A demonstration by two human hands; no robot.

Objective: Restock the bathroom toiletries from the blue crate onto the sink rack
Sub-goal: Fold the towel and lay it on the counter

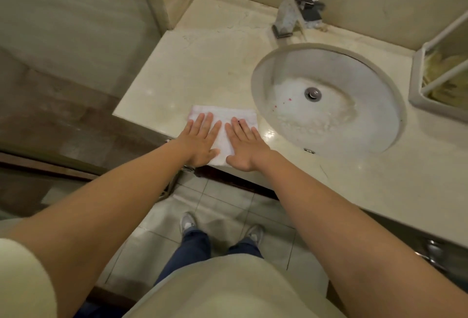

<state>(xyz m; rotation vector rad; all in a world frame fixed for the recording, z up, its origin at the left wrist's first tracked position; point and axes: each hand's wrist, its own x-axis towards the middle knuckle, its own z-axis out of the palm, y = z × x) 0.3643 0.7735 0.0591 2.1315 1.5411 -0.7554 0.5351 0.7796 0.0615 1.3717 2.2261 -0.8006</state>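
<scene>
Left hand (pixel 201 140) and right hand (pixel 247 148) lie flat side by side, fingers straight, pressing a folded white cloth (pixel 223 115) on the counter (pixel 202 64) at its near edge, just left of the sink (pixel 291 69) — nothing gripped. Hands cover much of the cloth. White rack (pixel 415 82) at right is cut off by the frame — its yellowish contents are too blurred to name.

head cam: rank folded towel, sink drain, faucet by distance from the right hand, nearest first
From the right hand:
1. Folded white towel: directly under the flat palm, at the counter's front edge.
2. Sink drain: in the middle of the basin, to the hand's right and further back.
3. Faucet: behind the basin, near the back wall.
</scene>
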